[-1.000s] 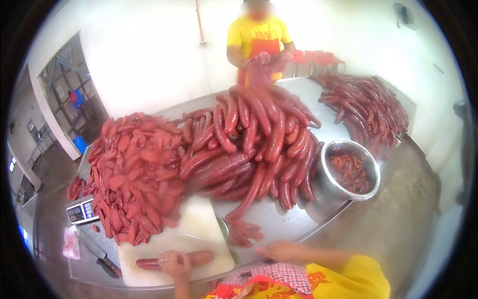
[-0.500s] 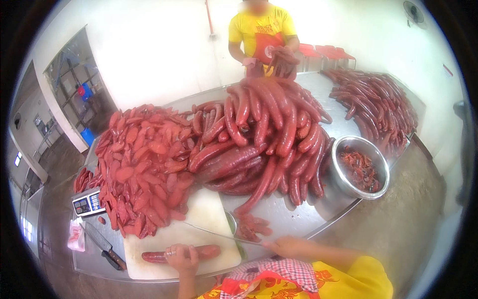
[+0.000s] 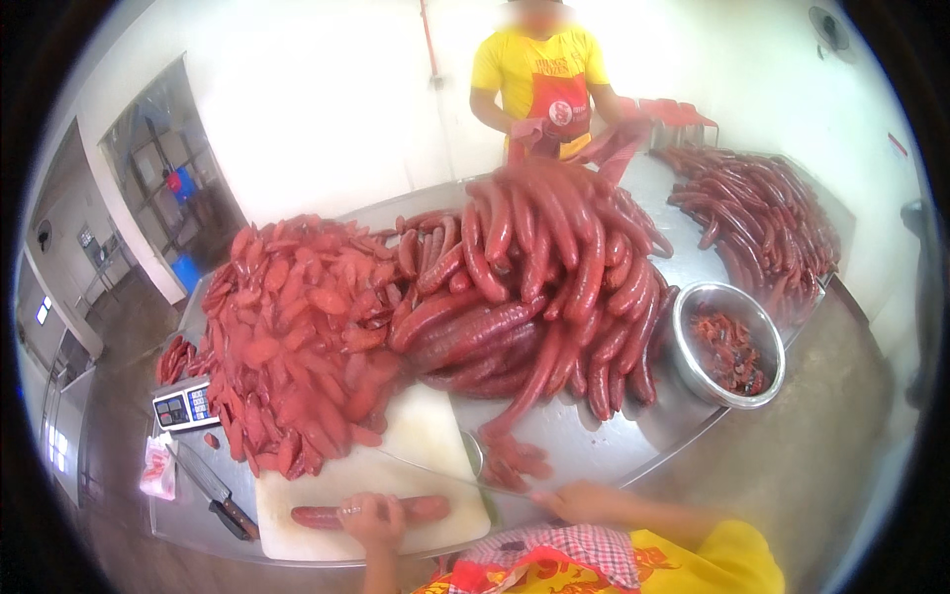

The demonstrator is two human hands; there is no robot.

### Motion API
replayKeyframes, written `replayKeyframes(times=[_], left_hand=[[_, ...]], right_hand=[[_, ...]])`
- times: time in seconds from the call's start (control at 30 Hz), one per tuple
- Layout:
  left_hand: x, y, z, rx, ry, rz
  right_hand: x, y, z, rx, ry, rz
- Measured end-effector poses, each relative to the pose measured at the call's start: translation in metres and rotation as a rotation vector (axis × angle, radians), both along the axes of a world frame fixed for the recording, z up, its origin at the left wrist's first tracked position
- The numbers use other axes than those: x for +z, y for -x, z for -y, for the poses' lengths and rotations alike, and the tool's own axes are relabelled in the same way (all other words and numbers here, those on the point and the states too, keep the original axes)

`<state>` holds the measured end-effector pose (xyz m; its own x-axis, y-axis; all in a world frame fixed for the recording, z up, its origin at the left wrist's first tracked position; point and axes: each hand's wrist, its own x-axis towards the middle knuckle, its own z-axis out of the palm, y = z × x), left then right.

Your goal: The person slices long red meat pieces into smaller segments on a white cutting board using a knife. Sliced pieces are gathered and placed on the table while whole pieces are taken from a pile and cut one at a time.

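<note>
My left hand (image 3: 372, 520) is closed over the middle of a dark red sausage (image 3: 427, 509), which lies crosswise on a white cutting board (image 3: 416, 428). In my right hand (image 3: 566, 501), to the right of the board, is the handle end of a long, thin knife (image 3: 435, 468). Its blade points left over the board, beyond the sausage. A heap of red sausage slices (image 3: 307, 337) covers the back of the board. Behind the knife lies a flat red thing with finger-like lobes (image 3: 515, 461), perhaps a glove.
Whole sausages (image 3: 534, 267) are piled mid-table, with another pile (image 3: 767, 218) at far right. A metal bowl (image 3: 777, 371) holds dark red scraps. At left are a scale (image 3: 183, 405), a second knife (image 3: 233, 517) and a plastic bag (image 3: 158, 467). A co-worker (image 3: 539, 74) stands across the table.
The whole scene sits slightly further right and lower in the picture. My hands keep their grips on the sausage and the knife. The co-worker's arms have spread wider apart.
</note>
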<state>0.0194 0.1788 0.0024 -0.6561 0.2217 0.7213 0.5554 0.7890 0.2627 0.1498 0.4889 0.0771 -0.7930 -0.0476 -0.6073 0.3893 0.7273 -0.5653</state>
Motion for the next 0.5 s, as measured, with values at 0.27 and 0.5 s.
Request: replayKeyframes(times=[0.27,0.5], left_hand=[[0.002,-0.003,0.003,-0.108,-0.035,0.018],[0.011,-0.006,0.009,-0.217,-0.051,-0.009]], right_hand=[[0.001,-0.010,0.003,-0.032,0.031,-0.083],[0.007,-0.004,0.007,-0.064,-0.045,-0.062]])
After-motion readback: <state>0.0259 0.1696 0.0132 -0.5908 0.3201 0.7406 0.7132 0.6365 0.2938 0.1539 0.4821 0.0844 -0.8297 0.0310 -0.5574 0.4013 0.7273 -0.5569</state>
